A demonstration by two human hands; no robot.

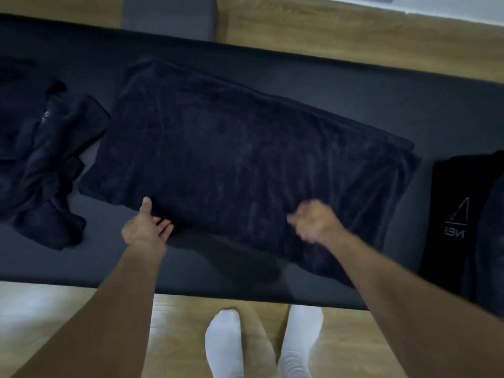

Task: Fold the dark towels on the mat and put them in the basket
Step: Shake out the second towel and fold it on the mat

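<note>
A large dark navy towel (240, 159) lies folded in half and spread flat across the middle of the dark grey mat (327, 77). My left hand (146, 227) pinches its near edge at the left, thumb on top and fingers slipped beneath. My right hand (313, 222) is blurred and grips the same near edge further right, fingers curled into the cloth. At the mat's left end sits a crumpled heap of dark towels (41, 165). A black basket (463, 222) with white lettering stands at the right end.
A grey block (169, 15) stands on the wooden floor (327, 28) beyond the mat. My feet in white socks (261, 342) are on the floor just before the mat's near edge.
</note>
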